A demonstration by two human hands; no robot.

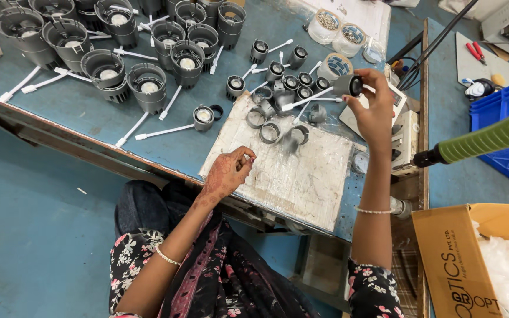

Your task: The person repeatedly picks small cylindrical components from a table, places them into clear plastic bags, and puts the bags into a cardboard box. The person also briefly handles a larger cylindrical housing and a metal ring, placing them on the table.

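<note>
A small grey lamp housing (349, 86) with a white lead is gripped in the right hand (374, 110), raised above the tabletop (89, 112). The left hand (229, 172) is pinched nearly shut over the white mat (301, 176); what it holds cannot be told. Loose grey rings (270, 132) are seen nearby.

Counting along the bench: eleven large grey finned housings (147, 87) crowd the top left, with more cut off at the edge. Roughly a dozen small dark lamp modules (235, 86) with white leads sit mid-table. Four loose grey rings (270, 132) lie on the pale work mat (301, 176). Three clear tubs (327, 25) of small parts stand at the back. One red-handled pliers (475, 52) lies far right.
</note>
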